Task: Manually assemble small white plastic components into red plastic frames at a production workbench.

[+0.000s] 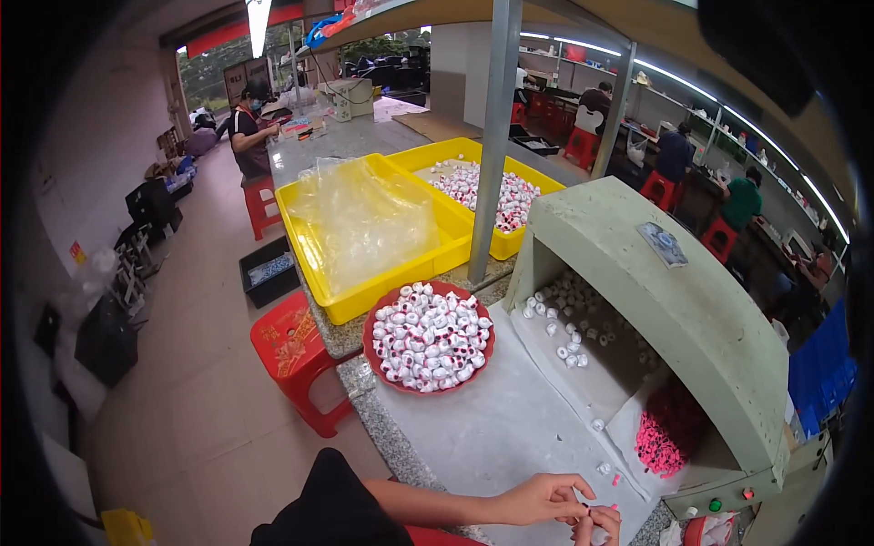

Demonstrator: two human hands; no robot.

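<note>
Granite-topped and covered with a pale sheet [492,428], the workbench runs through a long workshop where other people sit at benches on red stools. At its near edge, both hands are brought together over the sheet. The left hand [543,499] is curled narrow, fingertips pinched toward the right hand [601,525], which is also closed to a pinch on a small white piece with a touch of pink [594,512]; whether one or both hands grip it cannot be told at this size. The step in hand is judged to be the joining of a pink part to a small white cap, done by fingertip.

Just beyond the hands, a few loose white caps [601,467] lie on the sheet. Further right, a green hood-shaped bin [674,300] holds a scatter of white caps [569,323] in its rear and a heap of small pink parts [665,437] at its front. To the left, a red round tray [378,318] is piled with finished white-and-red pieces. Beyond it stand two yellow crates, one holding a clear plastic bag [360,218], the other more pieces [496,196].

The next move is judged to call for a steady press, then a reach to the red tray.
</note>
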